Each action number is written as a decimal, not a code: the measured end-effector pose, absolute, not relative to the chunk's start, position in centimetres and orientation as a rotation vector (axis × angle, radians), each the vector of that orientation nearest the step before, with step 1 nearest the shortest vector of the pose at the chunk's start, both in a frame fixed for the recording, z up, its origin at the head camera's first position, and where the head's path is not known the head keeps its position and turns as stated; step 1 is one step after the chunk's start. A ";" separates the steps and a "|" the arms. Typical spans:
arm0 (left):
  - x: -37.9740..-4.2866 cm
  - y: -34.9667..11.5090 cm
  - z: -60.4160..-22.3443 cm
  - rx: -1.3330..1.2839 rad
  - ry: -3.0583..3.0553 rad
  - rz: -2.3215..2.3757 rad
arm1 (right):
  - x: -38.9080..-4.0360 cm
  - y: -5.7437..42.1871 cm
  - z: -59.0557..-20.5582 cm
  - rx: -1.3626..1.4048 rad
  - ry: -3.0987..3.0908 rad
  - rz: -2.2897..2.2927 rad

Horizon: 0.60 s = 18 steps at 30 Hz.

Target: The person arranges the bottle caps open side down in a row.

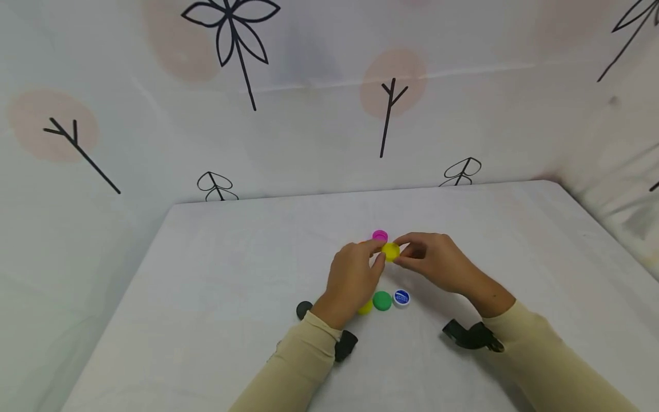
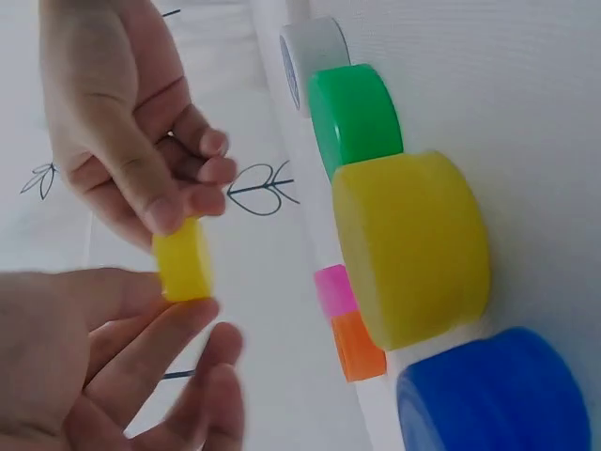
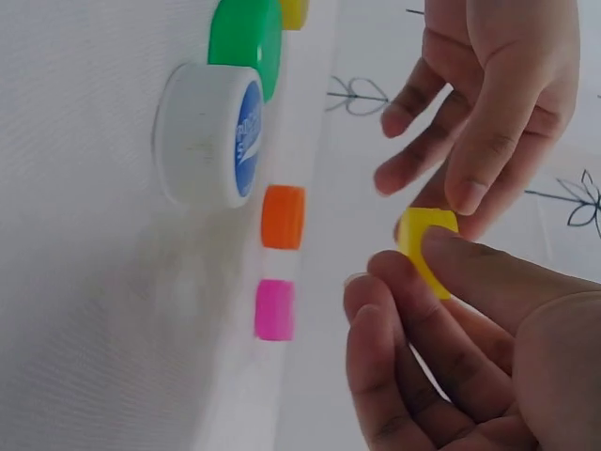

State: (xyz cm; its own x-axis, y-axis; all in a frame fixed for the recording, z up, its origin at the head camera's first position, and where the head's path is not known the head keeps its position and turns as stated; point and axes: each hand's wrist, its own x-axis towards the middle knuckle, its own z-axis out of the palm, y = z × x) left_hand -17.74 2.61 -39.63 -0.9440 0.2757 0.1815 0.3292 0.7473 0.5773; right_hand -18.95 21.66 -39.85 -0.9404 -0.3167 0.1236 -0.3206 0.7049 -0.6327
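A small yellow bottle cap (image 1: 390,252) is held up over the white table between both hands. My left hand (image 1: 352,277) pinches its left edge with thumb and fingertips. From the other side, the thumb and fingers of my right hand (image 1: 437,260) pinch the same cap. Behind it on the table lies a pink cap (image 1: 380,235), and an orange cap (image 3: 284,217) sits beside the pink one in the right wrist view. Nearer the body stand a second yellow cap (image 2: 413,249), a green cap (image 1: 382,301) and a white cap with a blue label (image 1: 401,297).
A black disc-like cap (image 1: 304,310) lies left of the left wrist. The left wrist view also shows a blue cap (image 2: 498,395), hidden by the left arm from above. White cloth covers the table (image 1: 231,257), and a patterned curtain (image 1: 319,131) hangs behind its far edge.
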 end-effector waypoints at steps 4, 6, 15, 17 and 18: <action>-17.8 2.6 -39.5 -0.504 -2.721 -1.109 | -18.9 21.6 -39.7 0.503 -2.836 1.140; -17.8 2.6 -39.4 -0.521 -2.664 -1.188 | -18.9 21.6 -39.7 0.491 -2.813 1.173; -17.8 2.6 -38.9 -0.510 -2.587 -1.444 | -19.0 21.5 -39.4 0.480 -2.781 1.297; -17.9 2.6 -38.8 -0.513 -2.590 -1.444 | -19.0 21.6 -39.3 0.477 -2.792 1.355; -17.9 2.6 -38.8 -0.518 -2.595 -1.434 | -19.0 21.6 -39.2 0.472 -2.801 1.394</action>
State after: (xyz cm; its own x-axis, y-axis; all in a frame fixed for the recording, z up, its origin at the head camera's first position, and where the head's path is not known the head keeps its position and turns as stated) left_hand -17.87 2.58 -38.82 -0.9324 0.2326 0.2768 0.3581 0.4892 0.7952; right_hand -19.00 21.57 -39.22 -0.9553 -0.2740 0.1109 -0.2536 0.5673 -0.7835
